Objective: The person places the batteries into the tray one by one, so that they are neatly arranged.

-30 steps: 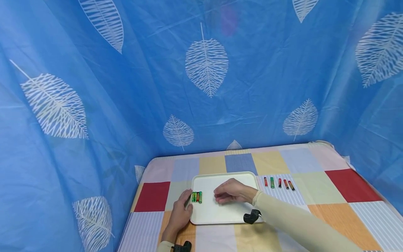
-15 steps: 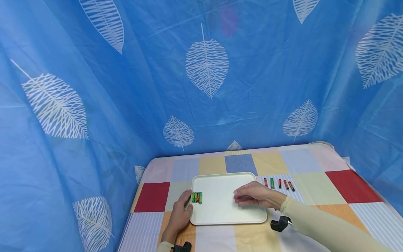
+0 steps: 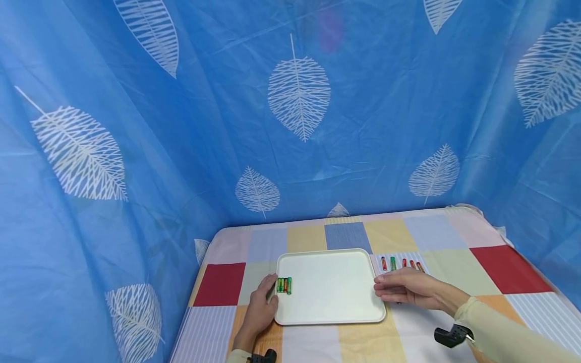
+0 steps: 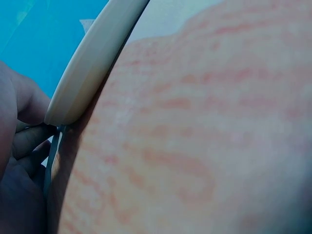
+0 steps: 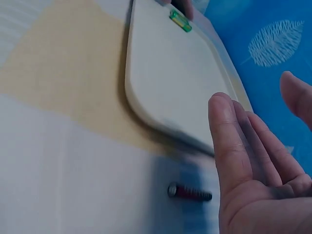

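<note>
Where the white tray (image 3: 336, 287) meets its left rim, four small batteries (image 3: 285, 285) lie side by side, mainly green with one red; labels too small to read. Tray: flat on the patchwork cloth (image 3: 308, 237), whole in the head view, cropped in both wrist views. Left hand (image 3: 259, 305): at the tray's left edge, thumb and fingers gripping the rim; the fingertips' exact hold is partly concealed in the left wrist view, where blurred cloth fills most of the picture. Right hand (image 3: 410, 287): just beside the tray's right edge, fingers extended, thumb well apart, nothing in the grasp. Loose row (image 3: 393, 263): five batteries on the cloth behind the right hand, red and green, near ends of the rightmost three covered by it. Dark red battery (image 5: 190, 192): on the cloth near the tray, label illegible. Black wrist devices (image 3: 449, 335): one per arm, the left cropped below. Blue curtain (image 3: 204, 126): leaf-printed, behind, running out of the picture.
</note>
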A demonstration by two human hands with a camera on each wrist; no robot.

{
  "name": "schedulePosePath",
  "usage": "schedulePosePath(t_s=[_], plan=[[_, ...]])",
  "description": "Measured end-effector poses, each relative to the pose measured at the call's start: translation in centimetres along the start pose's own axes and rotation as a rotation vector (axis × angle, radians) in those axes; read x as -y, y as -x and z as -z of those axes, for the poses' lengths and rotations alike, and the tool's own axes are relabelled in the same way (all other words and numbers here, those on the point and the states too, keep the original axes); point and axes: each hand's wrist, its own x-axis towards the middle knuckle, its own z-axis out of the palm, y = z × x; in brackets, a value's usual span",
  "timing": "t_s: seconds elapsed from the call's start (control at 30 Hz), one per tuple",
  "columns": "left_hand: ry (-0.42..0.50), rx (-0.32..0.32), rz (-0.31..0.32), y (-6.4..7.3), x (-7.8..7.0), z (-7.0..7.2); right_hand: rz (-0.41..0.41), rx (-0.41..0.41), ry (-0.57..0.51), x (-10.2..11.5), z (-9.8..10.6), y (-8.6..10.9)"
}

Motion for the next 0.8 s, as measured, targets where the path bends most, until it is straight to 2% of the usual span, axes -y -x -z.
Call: schedulePosePath(t_s=[0.13, 0.33, 0.63, 0.8], plan=[[-0.006, 0.006, 0.002, 0.0, 0.1, -0.1, -0.026, -0.014, -0.011, -0.1, 1.7, 1.8], [-0.006, 0.008, 0.013, 0.1, 0.0, 0.0, -0.036, -0.082, 0.008, -0.3, 3.6, 3.4], [-0.006, 0.005, 0.011, 0.0, 0.0, 0.1, -0.059, -0.179, 0.089, -0.8, 4.1, 3.1], [0.005, 0.008, 0.005, 0.0, 0.0, 0.0, -0.089, -0.287, 0.221, -1.1, 3.9, 2.3]])
